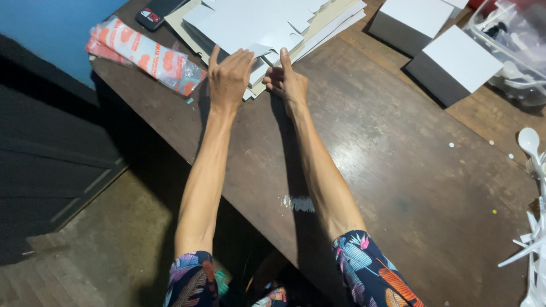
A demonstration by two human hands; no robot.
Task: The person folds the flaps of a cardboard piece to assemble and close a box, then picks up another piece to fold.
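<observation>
Both my arms stretch out over a dark wooden table (398, 170) to a stack of flat white cardboard sheets (256, 20) at its far edge. My left hand (229, 77) rests its fingers on the near corner of the stack. Beside it, my right hand (287, 79) pinches the near edge of a sheet, thumb pointing up. The sheets have cut tabs and lie fanned on top of each other.
A printed orange-and-white plastic packet (145, 54) lies left of the stack, with a dark phone (156, 11) behind it. Two folded white boxes (449, 62) stand at the back right. A clear bag (512, 40) and white plastic spoons (532, 187) sit along the right edge.
</observation>
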